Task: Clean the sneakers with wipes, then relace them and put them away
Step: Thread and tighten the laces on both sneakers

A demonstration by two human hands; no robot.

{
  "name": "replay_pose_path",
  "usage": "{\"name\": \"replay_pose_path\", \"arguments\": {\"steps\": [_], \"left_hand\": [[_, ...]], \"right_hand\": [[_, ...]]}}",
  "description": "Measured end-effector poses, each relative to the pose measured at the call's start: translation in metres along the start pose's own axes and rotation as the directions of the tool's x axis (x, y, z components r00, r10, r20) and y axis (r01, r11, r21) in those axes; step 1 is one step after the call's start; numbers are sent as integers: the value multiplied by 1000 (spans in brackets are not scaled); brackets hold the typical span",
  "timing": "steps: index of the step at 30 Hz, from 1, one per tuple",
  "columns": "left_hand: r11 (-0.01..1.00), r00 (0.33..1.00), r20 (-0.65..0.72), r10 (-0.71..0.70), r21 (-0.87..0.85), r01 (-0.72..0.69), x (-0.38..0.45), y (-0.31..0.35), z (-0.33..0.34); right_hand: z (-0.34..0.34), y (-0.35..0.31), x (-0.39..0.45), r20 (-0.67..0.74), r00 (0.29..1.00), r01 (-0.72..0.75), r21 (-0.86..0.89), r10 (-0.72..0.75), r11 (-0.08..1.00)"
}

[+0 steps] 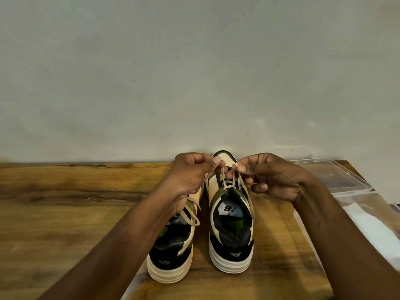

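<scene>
Two cream, olive and black sneakers stand side by side on the wooden table (65, 202), heels toward me. Above the right sneaker (230, 234), my left hand (190, 176) pinches one end of its tan lace (227, 185). My right hand (272, 176) pinches the other end of that lace over the tongue. The lace ends cross between my hands. The left sneaker (171, 252) lies partly under my left forearm, with a tan lace loop hanging over its opening.
A clear plastic box (337, 176) and its lid (372, 219) lie at the table's right edge, with something white showing through the lid. A plain grey wall stands directly behind the shoes' toes. Bare wood stretches to the left.
</scene>
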State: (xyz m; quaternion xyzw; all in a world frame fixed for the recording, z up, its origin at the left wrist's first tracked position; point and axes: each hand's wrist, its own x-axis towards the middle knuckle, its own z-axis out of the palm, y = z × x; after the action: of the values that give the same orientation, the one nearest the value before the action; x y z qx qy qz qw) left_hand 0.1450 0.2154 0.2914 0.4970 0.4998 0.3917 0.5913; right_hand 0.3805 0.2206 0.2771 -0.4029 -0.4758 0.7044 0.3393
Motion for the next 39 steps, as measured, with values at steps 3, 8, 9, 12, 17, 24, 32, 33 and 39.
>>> {"name": "replay_pose_path", "arguments": {"steps": [3, 8, 9, 12, 17, 24, 32, 33, 39], "left_hand": [[996, 995, -49, 83, -37, -84, -2, -4, 10], [989, 990, -2, 144, 22, -144, -3, -7, 13], [989, 990, 5, 143, 38, -143, -3, -8, 13], [985, 988, -4, 153, 82, -152, -3, -10, 15], [988, 988, 7, 151, 35, -151, -5, -9, 15], [995, 995, 13, 103, -1, -103, -5, -6, 14], [992, 995, 16, 94, -87, -92, -3, -7, 16], [993, 996, 23, 86, -84, -84, -4, -6, 17], [990, 999, 45, 5, -139, 1, -15, 9, 19]], "right_hand": [[1, 0, 3, -64, 998, -18, -14, 17, 1000], [7, -1, 5, -178, 984, -39, -51, 30, 998], [8, -2, 4, -196, 980, -42, -70, 28, 997], [10, -2, 4, -231, 973, -41, -116, 13, 992], [14, -3, 3, -228, 974, -17, -127, -12, 992], [17, -3, 2, -238, 966, 71, -146, -105, 987], [21, -3, 3, -258, 944, 166, -159, -203, 973], [21, -3, 2, -244, 946, 177, -163, -214, 971], [19, -9, -3, -146, 947, 229, -323, -288, 918]]}}
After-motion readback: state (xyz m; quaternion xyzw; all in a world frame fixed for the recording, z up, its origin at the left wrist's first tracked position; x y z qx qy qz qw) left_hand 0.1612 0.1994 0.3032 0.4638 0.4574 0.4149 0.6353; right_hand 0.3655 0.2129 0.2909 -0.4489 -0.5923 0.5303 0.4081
